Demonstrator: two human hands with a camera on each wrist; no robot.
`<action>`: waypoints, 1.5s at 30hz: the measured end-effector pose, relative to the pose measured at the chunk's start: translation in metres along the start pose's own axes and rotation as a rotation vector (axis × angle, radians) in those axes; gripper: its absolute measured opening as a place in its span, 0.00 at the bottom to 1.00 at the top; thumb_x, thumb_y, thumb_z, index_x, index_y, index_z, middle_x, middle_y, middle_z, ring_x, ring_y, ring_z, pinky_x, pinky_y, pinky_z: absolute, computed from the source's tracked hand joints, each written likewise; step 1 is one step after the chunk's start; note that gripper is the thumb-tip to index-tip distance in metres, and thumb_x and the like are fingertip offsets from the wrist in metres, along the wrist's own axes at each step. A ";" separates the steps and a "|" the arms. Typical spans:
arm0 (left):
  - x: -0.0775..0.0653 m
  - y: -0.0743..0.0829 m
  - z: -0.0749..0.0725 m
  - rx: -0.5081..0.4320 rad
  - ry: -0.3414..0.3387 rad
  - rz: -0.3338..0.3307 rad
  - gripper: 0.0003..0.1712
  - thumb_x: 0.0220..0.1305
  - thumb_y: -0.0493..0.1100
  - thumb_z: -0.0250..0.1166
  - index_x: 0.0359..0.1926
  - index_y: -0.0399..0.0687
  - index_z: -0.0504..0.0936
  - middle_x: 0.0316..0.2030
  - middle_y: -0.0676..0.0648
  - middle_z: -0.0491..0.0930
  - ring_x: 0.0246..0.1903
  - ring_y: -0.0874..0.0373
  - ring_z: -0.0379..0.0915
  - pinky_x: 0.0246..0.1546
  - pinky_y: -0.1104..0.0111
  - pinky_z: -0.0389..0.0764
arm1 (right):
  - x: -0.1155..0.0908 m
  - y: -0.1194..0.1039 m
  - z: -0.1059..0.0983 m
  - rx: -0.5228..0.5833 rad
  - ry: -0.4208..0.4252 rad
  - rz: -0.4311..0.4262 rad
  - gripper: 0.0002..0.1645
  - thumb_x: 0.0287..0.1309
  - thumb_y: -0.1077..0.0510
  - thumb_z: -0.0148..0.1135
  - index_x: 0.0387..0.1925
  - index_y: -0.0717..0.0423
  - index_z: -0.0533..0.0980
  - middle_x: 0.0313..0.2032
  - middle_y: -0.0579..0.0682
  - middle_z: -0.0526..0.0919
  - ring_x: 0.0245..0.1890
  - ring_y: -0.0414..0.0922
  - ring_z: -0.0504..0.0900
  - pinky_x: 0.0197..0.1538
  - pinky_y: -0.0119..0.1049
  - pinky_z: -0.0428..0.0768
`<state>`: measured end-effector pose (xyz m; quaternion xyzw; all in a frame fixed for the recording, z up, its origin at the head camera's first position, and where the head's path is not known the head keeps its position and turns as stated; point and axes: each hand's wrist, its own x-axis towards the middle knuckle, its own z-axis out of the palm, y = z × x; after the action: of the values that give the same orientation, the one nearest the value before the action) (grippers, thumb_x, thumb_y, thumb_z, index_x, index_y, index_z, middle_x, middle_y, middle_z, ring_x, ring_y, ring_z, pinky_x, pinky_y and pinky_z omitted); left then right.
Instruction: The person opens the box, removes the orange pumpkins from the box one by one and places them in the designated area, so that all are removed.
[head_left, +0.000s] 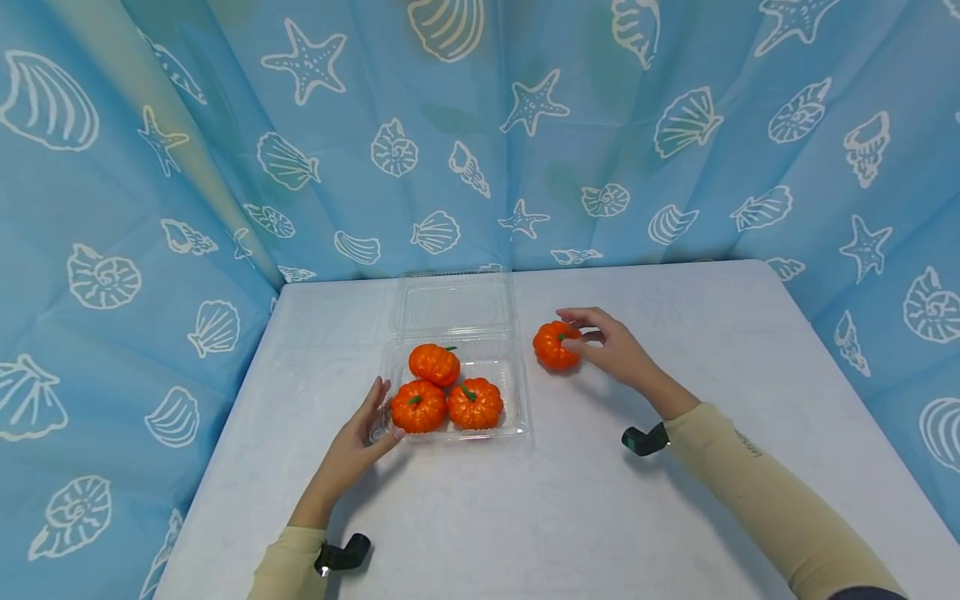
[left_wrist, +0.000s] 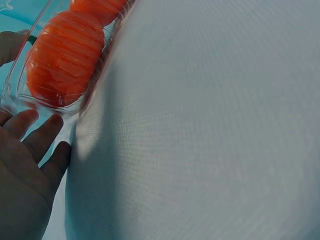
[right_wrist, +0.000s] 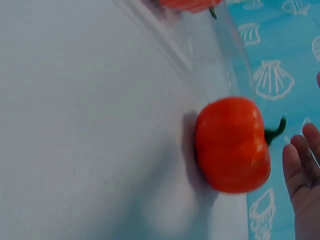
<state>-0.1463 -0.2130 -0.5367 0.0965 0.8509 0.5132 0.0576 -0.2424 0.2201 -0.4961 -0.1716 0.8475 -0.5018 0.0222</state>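
Three small orange pumpkins with green stems, a back one (head_left: pixel 434 365), a front left one (head_left: pixel 418 407) and a front right one (head_left: pixel 476 403), sit in a clear plastic clamshell box (head_left: pixel 517 427). My left hand (head_left: pixel 352 450) is spread at the box's left side, its fingertips at the wall; the left wrist view shows those fingers (left_wrist: pixel 42 137) fairly straight. Right of the box, a fourth pumpkin (head_left: pixel 557 346) rests on the table. Over its right side hovers my right hand (head_left: pixel 615 350), with a gap between fingers (right_wrist: pixel 300 165) and pumpkin in the right wrist view.
The box's transparent lid (head_left: pixel 453 304) lies folded back toward the table's far edge. A white cloth covers the table (head_left: pixel 480 517). Behind and at both sides hangs a blue curtain (head_left: pixel 337 183) with white shell prints. Dark wrist cameras hang below both sleeves.
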 end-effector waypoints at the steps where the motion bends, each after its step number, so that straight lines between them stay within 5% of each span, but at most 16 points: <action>1: 0.000 0.000 0.000 0.002 0.000 -0.002 0.53 0.66 0.46 0.71 0.82 0.48 0.48 0.78 0.45 0.55 0.75 0.45 0.54 0.74 0.49 0.54 | 0.001 -0.002 0.002 0.004 -0.015 0.001 0.31 0.67 0.55 0.66 0.69 0.54 0.71 0.65 0.56 0.74 0.61 0.54 0.74 0.65 0.55 0.74; 21: -0.001 0.001 0.000 0.006 -0.003 -0.005 0.53 0.66 0.48 0.70 0.82 0.50 0.49 0.78 0.47 0.55 0.75 0.47 0.54 0.74 0.50 0.53 | 0.009 -0.035 0.045 0.018 -0.201 -0.136 0.27 0.63 0.57 0.70 0.64 0.51 0.77 0.60 0.53 0.80 0.56 0.54 0.79 0.59 0.52 0.80; 26: -0.001 0.001 -0.001 0.001 -0.003 -0.001 0.53 0.66 0.48 0.70 0.82 0.51 0.49 0.78 0.48 0.55 0.75 0.47 0.55 0.74 0.49 0.53 | 0.011 -0.042 0.058 -0.003 -0.274 -0.158 0.29 0.62 0.59 0.70 0.65 0.54 0.76 0.61 0.56 0.80 0.58 0.58 0.78 0.60 0.58 0.78; 32: -0.002 0.002 0.000 -0.007 -0.004 -0.003 0.53 0.66 0.48 0.71 0.82 0.51 0.49 0.78 0.48 0.55 0.76 0.47 0.54 0.75 0.48 0.52 | 0.013 -0.047 0.070 -0.121 -0.344 -0.172 0.31 0.61 0.54 0.72 0.66 0.48 0.76 0.63 0.44 0.78 0.65 0.46 0.73 0.67 0.54 0.73; 36: -0.002 0.002 0.000 -0.007 -0.005 -0.006 0.53 0.66 0.48 0.71 0.82 0.52 0.49 0.78 0.48 0.55 0.76 0.46 0.54 0.74 0.48 0.53 | 0.014 -0.050 0.077 -0.157 -0.384 -0.183 0.33 0.60 0.51 0.73 0.66 0.48 0.76 0.64 0.42 0.77 0.69 0.46 0.70 0.74 0.56 0.61; 40: -0.001 0.002 0.000 -0.012 -0.006 -0.003 0.53 0.66 0.48 0.70 0.82 0.52 0.49 0.78 0.47 0.55 0.76 0.46 0.54 0.74 0.48 0.53 | 0.017 -0.051 0.084 -0.211 -0.429 -0.198 0.36 0.58 0.50 0.74 0.68 0.49 0.75 0.65 0.44 0.77 0.71 0.47 0.69 0.79 0.56 0.40; 45: -0.001 0.002 0.000 -0.012 -0.004 -0.005 0.53 0.66 0.47 0.71 0.82 0.50 0.48 0.78 0.46 0.55 0.75 0.46 0.55 0.74 0.50 0.54 | 0.017 -0.054 0.089 -0.327 -0.493 -0.211 0.40 0.58 0.49 0.74 0.71 0.47 0.71 0.70 0.45 0.73 0.73 0.46 0.66 0.78 0.55 0.32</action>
<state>-0.1451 -0.2127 -0.5351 0.0948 0.8480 0.5179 0.0610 -0.2253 0.1166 -0.4917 -0.3763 0.8637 -0.3016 0.1467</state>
